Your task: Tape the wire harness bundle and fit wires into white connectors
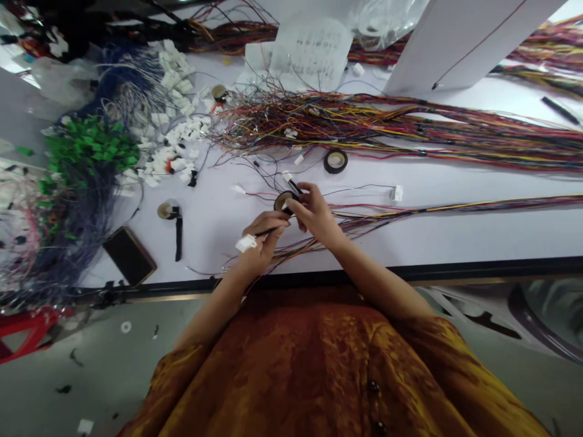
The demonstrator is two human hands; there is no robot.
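My left hand (263,241) is closed on a dark wire bundle that ends in a white connector (246,243). Close beside it, my right hand (314,212) grips a roll of black tape (283,199) between thumb and fingers. A short black-wrapped lead with a white tip (288,176) sticks out past the right fingers. Under and beside the hands, a loose harness of colored wires (355,224) runs off to the right. A small white connector (396,193) on thin wires lies right of my hands. Another tape roll (336,161) rests above them.
Thick bundles of colored wires (364,124) stretch across the table (218,224). Green connectors (91,145) and white connectors (175,133) are piled at the left. A phone (130,255) and a third tape roll (167,210) lie nearer. Printed sheets (310,51) and a white post (455,42) stand behind.
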